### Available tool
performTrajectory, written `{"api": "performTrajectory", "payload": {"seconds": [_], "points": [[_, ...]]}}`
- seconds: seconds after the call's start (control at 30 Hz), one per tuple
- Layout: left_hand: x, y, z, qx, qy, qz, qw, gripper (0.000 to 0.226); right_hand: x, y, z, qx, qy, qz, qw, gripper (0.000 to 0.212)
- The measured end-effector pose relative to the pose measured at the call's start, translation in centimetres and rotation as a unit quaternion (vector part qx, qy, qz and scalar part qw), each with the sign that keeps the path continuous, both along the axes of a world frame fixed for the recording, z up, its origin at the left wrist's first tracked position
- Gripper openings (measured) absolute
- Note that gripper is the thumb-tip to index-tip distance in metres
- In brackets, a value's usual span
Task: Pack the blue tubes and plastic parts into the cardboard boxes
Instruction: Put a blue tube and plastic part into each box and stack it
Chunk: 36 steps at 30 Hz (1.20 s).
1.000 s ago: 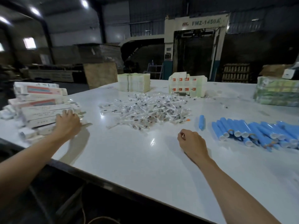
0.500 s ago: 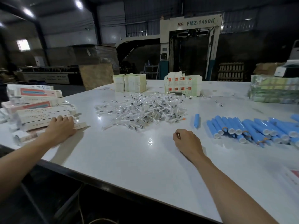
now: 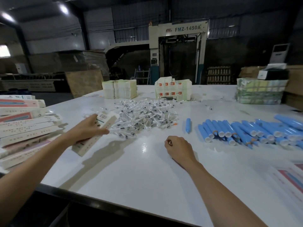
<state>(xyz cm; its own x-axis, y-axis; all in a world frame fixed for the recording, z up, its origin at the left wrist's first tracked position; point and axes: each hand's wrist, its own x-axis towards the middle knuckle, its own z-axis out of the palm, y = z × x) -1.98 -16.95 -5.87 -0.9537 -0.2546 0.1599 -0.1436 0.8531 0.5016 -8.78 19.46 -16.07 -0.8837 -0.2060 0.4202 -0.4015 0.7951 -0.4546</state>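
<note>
Beside plastic parts [image 3: 144,115], hold cardboard box [image 3: 106,120] firm in wrapped left hand [image 3: 86,130]; open it with curled right hand [image 3: 178,148], perhaps pinching something.

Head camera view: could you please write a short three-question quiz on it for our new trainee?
1. True or false: the left hand holds a carton.
2. Where does the lone blue tube lie? A: between the plastic parts pile and the row of blue tubes. B: on the carton. C: on the floor.
3. Fill in: the right hand rests on the ___ with its fingers curled.

Key: 1 true; 2 A; 3 table.
</note>
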Motion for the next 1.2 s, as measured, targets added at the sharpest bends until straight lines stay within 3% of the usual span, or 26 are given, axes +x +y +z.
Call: {"api": "performTrajectory", "payload": {"seconds": [0.1, 0.23, 0.33, 0.43, 0.57, 0.7, 0.83, 0.93, 1.1, 1.2], "points": [[-1.9, 4.9, -0.8, 0.199, 0.038, -0.065, 0.977, 0.051, 0.1, 0.1, 0.0, 0.000, -0.006, 0.003, 1.000, 0.025], [-5.0, 11.7, -2.1, 0.379, 0.033, -0.151, 0.912, 0.060, 0.0, 0.0, 0.4, -0.030, 0.015, -0.016, 0.999, 0.022], [-7.4, 14.9, -3.4, 0.512, -0.007, -0.150, 0.846, 0.045, -1.2, 0.2, 0.9, -0.057, 0.038, -0.063, 0.996, 0.017], [-8.4, 16.5, -4.8, 0.605, -0.001, -0.118, 0.787, 0.030, -3.2, 0.7, 1.3, -0.027, 0.032, -0.102, 0.994, 0.027], [-8.7, 16.9, -6.6, 0.647, 0.014, -0.096, 0.757, 0.022, -6.7, 1.6, 1.3, 0.045, -0.010, -0.132, 0.990, 0.043], [-8.4, 16.2, -7.1, 0.683, 0.024, -0.099, 0.723, 0.021, -10.0, 1.6, 1.1, 0.087, -0.019, -0.135, 0.987, 0.040], [-7.6, 16.5, -7.2, 0.672, 0.030, -0.127, 0.729, 0.026, -12.0, 1.3, 0.3, 0.145, -0.029, -0.146, 0.978, 0.029], [-7.1, 17.1, -7.3, 0.656, 0.028, -0.149, 0.740, 0.042, -11.9, 1.5, 0.0, 0.169, -0.010, -0.174, 0.970, 0.023], [-6.9, 17.3, -6.9, 0.648, 0.036, -0.172, 0.741, 0.049, -10.1, 2.0, 0.0, 0.194, 0.045, -0.179, 0.963, 0.027], [-6.7, 17.3, -6.8, 0.630, 0.056, -0.181, 0.753, 0.058, -8.4, 2.9, -0.1, 0.093, 0.046, -0.161, 0.981, 0.022]]}}
